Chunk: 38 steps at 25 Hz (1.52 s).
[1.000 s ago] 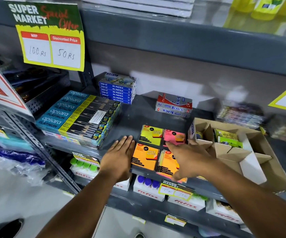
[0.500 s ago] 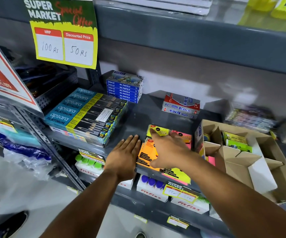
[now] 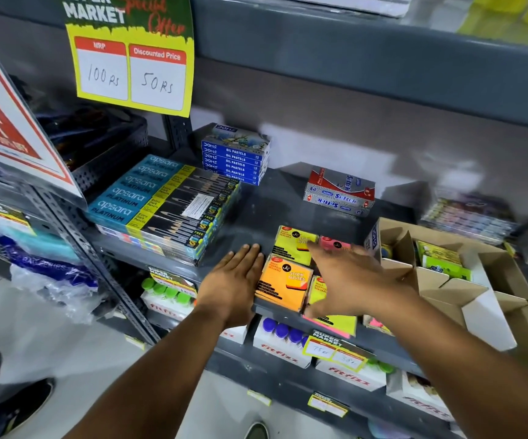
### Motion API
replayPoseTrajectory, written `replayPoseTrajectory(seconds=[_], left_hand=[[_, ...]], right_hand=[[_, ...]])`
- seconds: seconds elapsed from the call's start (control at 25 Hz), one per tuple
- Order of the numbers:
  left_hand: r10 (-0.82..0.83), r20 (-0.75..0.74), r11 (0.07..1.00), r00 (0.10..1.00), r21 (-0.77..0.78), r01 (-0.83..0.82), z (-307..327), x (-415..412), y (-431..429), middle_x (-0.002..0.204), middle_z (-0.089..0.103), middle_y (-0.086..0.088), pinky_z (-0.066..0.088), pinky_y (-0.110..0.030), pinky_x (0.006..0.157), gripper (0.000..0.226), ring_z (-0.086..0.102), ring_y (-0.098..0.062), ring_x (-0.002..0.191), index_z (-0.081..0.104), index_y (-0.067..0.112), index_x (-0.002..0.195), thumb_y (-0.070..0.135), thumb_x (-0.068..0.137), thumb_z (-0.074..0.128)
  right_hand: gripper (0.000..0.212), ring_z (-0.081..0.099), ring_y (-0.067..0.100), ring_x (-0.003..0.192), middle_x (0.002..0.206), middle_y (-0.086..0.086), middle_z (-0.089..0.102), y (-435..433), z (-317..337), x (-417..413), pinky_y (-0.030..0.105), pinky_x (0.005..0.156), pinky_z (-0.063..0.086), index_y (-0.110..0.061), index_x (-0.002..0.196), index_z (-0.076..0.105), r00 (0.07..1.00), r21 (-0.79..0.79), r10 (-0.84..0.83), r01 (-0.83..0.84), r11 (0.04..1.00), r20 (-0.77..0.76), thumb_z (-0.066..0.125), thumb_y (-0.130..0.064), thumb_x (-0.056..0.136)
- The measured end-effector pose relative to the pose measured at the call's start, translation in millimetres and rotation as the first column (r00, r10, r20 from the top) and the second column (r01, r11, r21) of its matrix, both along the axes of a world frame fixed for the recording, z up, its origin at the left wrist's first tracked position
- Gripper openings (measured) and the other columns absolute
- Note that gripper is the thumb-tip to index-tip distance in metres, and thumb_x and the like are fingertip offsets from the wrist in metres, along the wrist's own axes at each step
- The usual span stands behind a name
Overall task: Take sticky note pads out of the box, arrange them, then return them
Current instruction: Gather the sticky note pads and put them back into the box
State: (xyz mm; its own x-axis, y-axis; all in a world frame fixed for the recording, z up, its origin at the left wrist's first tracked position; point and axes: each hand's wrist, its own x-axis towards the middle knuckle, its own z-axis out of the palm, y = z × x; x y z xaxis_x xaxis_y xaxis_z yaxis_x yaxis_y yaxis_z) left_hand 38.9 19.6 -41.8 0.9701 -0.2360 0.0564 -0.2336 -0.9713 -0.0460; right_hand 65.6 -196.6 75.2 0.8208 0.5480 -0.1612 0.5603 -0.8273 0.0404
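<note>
Several sticky note pads lie in a block at the front of the grey shelf (image 3: 250, 217). An orange pad (image 3: 283, 285) is front left, a yellow-green pad (image 3: 291, 247) behind it, and a pink pad (image 3: 335, 243) at the back right. A yellow pad (image 3: 335, 324) at the front right is partly hidden. My left hand (image 3: 235, 282) lies flat on the shelf, its fingers against the orange pad's left edge. My right hand (image 3: 353, 277) hovers with spread fingers over the right-hand pads and holds nothing. The open cardboard box (image 3: 509, 280) stands to the right, with green pads (image 3: 440, 259) inside.
Stacked Apsara pencil boxes (image 3: 161, 204) fill the shelf's left part. Doms oil pastel boxes (image 3: 234, 156) and Softek boxes (image 3: 340, 191) stand at the back. A price sign (image 3: 132, 58) hangs above. Fitfizz boxes (image 3: 281, 346) line the lower shelf. Another pink pad (image 3: 376, 324) lies beside the box.
My right hand has drawn back to the right, off the orange pad, which now shows in full. My left hand has stayed flat beside the pads.
</note>
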Motion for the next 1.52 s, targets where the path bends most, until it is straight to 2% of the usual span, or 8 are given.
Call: replayPoseTrajectory(seconds=[0.12,0.24,0.6,0.96,1.08,1.24,1.4,1.52], left_hand=[[0.003,0.003,1.0,1.0,-0.029,-0.003,2,-1,-1,0.159,-0.008,-0.005,-0.01,-0.034,0.113,0.1,-0.009,-0.02,0.144,-0.005,0.013,0.148,0.044,0.071,0.052],[-0.006,-0.002,0.999,1.0,-0.038,0.006,6,-3,-1,0.159,-0.003,-0.007,-0.007,-0.034,0.114,0.1,-0.006,-0.021,0.145,-0.001,0.011,0.148,0.039,0.069,0.054],[-0.016,0.011,1.0,1.0,-0.022,0.016,0,-1,0,0.155,-0.015,-0.003,-0.008,-0.034,0.114,0.095,-0.012,-0.018,0.144,-0.01,0.013,0.146,0.045,0.073,0.042],[-0.032,0.002,0.999,0.999,-0.01,0.032,-1,-1,2,0.154,-0.014,-0.006,-0.008,-0.036,0.113,0.094,-0.009,-0.02,0.144,-0.009,0.012,0.146,0.045,0.075,0.043],[-0.031,0.0,0.999,1.0,-0.008,0.031,-1,-2,3,0.155,-0.012,-0.006,-0.008,-0.036,0.113,0.095,-0.008,-0.02,0.144,-0.007,0.012,0.147,0.047,0.076,0.046],[-0.039,0.0,0.999,0.999,-0.002,0.039,-2,-2,4,0.155,-0.014,-0.006,-0.008,-0.036,0.114,0.097,-0.009,-0.02,0.144,-0.01,0.012,0.146,0.048,0.077,0.047],[-0.013,-0.005,1.0,1.0,-0.02,0.013,-1,0,4,0.156,-0.014,-0.002,-0.01,-0.033,0.113,0.098,-0.012,-0.017,0.143,-0.01,0.014,0.147,0.049,0.073,0.045],[-0.009,-0.003,0.999,1.0,-0.044,0.009,2,-1,2,0.158,-0.008,-0.003,-0.007,-0.034,0.114,0.1,-0.008,-0.019,0.144,-0.004,0.014,0.148,0.047,0.068,0.047]], right_hand=[[0.122,0.043,0.027,0.129,0.136,0.003,0.054,-25,-8,-13,0.048,0.11,0.023,-0.017,0.146,0.017,1.0,-0.196,0.01,-0.014,0.98,-0.022,0.073,-0.071,0.053],[0.116,0.041,0.026,0.131,0.135,0.004,0.055,-27,-16,-19,0.048,0.113,0.021,-0.015,0.148,0.015,0.998,-0.22,0.034,-0.023,0.975,0.048,0.074,-0.063,0.061],[0.084,0.059,0.031,0.103,0.115,0.005,0.063,-5,22,42,0.041,0.083,0.049,-0.022,0.124,0.036,0.991,0.076,-0.054,0.044,0.996,0.125,0.077,-0.049,0.056],[0.11,0.059,0.03,0.107,0.133,0.012,0.056,37,-19,96,0.035,0.078,0.047,-0.022,0.151,0.014,0.981,0.063,-0.117,0.128,0.99,-0.153,0.083,-0.029,0.065],[0.114,0.052,0.032,0.119,0.147,0.013,0.043,37,-22,97,0.037,0.088,0.046,-0.021,0.151,0.013,0.958,0.094,-0.122,0.151,0.984,-0.26,0.087,-0.028,0.065],[0.093,0.048,0.03,0.124,0.145,0.013,0.045,21,7,83,0.04,0.097,0.045,-0.017,0.147,0.028,0.967,0.249,-0.092,0.152,0.957,-0.236,0.082,-0.023,0.071],[0.077,0.061,0.023,0.095,0.103,-0.001,0.066,-7,11,16,0.039,0.081,0.052,-0.022,0.122,0.05,0.977,-0.081,0.028,-0.046,0.996,-0.21,0.079,-0.056,0.059],[0.08,0.059,0.029,0.104,0.107,0.002,0.066,-15,-6,-13,0.041,0.09,0.047,-0.017,0.116,0.047,0.99,-0.254,0.03,-0.066,0.965,-0.14,0.079,-0.06,0.056]])
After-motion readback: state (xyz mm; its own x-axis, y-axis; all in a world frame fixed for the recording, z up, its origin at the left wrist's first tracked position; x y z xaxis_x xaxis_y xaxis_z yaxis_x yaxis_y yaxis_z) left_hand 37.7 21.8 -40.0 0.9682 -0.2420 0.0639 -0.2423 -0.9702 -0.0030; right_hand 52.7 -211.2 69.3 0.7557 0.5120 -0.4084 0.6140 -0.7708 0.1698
